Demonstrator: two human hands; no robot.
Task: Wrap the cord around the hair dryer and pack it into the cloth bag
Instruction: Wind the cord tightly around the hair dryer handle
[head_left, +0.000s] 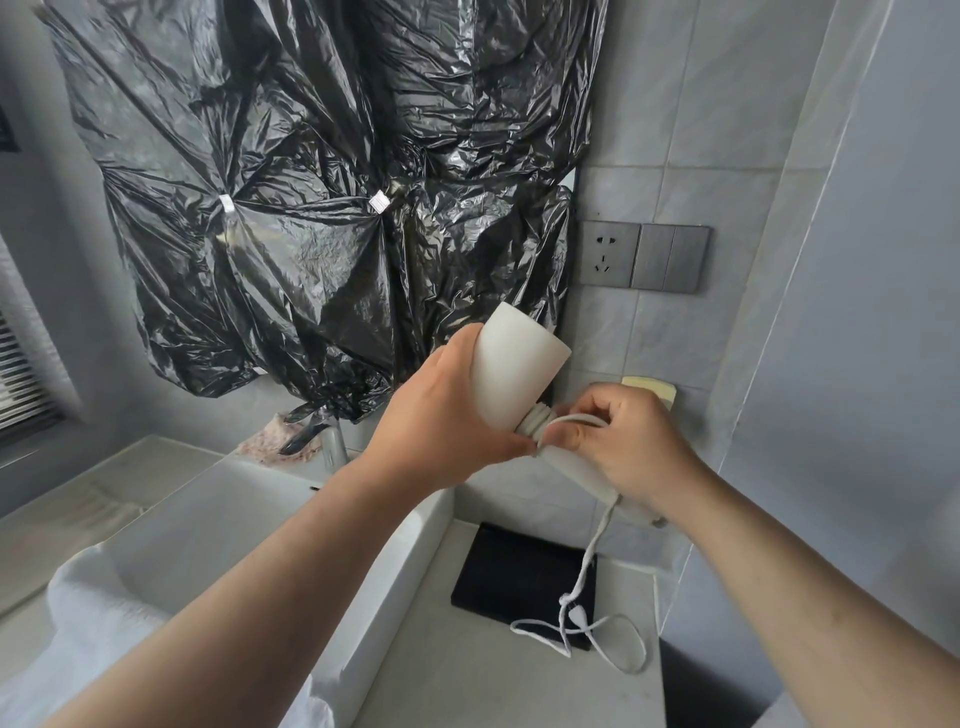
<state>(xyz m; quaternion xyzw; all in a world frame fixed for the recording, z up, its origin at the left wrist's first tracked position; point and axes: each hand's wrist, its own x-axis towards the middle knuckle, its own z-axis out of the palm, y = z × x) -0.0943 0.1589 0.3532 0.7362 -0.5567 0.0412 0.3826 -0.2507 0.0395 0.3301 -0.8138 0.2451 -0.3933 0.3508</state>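
Both hands (447, 415) (623, 441) grip the hair dryer (514, 369) — cloth bag (524, 577) lies flat.

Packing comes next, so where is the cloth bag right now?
In the head view, the black cloth bag lies flat on the counter, lower centre-right, right of the sink, with loose cord trailing over it.

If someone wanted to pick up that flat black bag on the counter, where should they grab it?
Probably the cloth bag's far left edge, reached from above. It lies flat on the counter, and loose cord drapes over its near right corner, so the left side is clear.
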